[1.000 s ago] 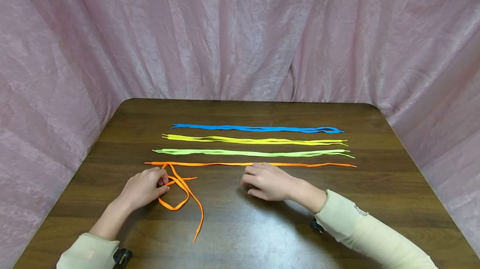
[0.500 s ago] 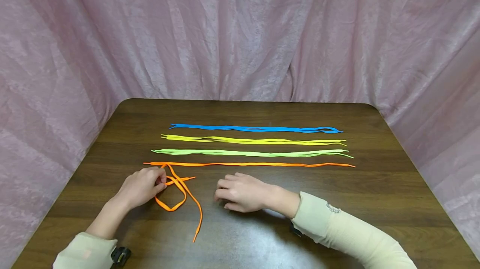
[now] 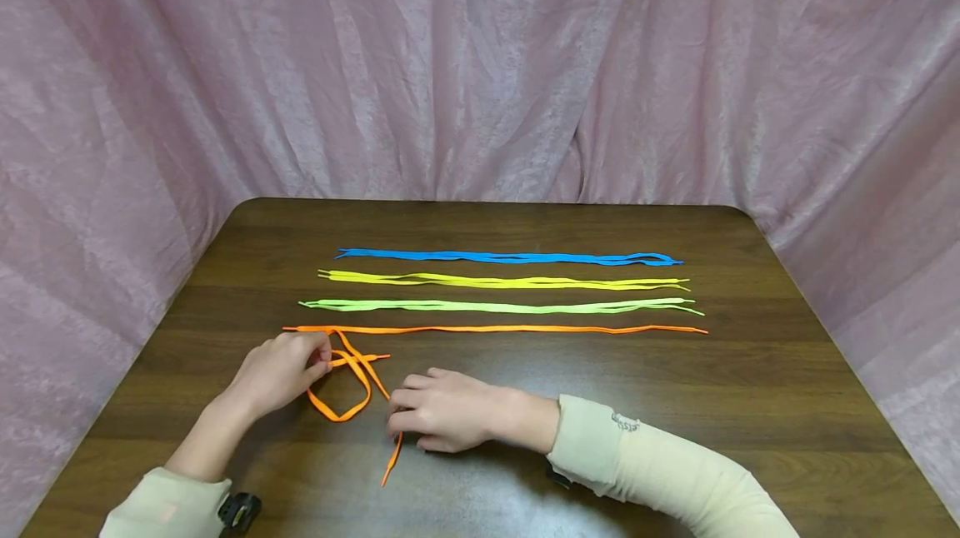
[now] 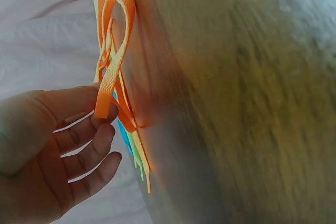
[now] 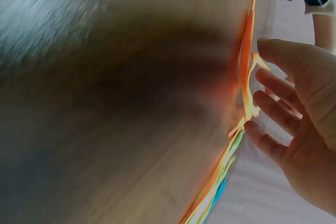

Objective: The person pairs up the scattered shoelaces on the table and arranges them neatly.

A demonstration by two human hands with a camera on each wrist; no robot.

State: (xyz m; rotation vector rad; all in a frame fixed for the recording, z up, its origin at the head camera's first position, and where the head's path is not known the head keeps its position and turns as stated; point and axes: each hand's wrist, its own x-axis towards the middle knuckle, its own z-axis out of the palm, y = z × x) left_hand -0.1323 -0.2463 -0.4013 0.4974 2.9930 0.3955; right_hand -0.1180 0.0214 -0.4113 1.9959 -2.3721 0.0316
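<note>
Between thumb and forefinger my left hand (image 3: 277,376) pinches a loosely looped orange shoelace (image 3: 341,417), clearly so in the left wrist view, where a flat loop (image 4: 123,40) rises from the fingertips. One tail of this lace runs toward the front of the table. Over that tail hovers my right hand (image 3: 446,411), its fingers parted and slightly bent. In the right wrist view a gap shows between its thumb and fingers, with the orange lace (image 5: 245,56) just beyond them. Another orange shoelace (image 3: 510,328) lies straight across the table behind both hands.
Behind the straight orange lace lie light green laces (image 3: 487,306), yellow laces (image 3: 495,281) and blue laces (image 3: 495,256), in parallel rows. The brown wooden table (image 3: 750,405) ends at a pink curtain (image 3: 480,72) at the back and sides.
My right hand has moved left and toward the front, from beside the straight orange lace to over the loose lace's tail. My left hand keeps its pinch, nearly in place.
</note>
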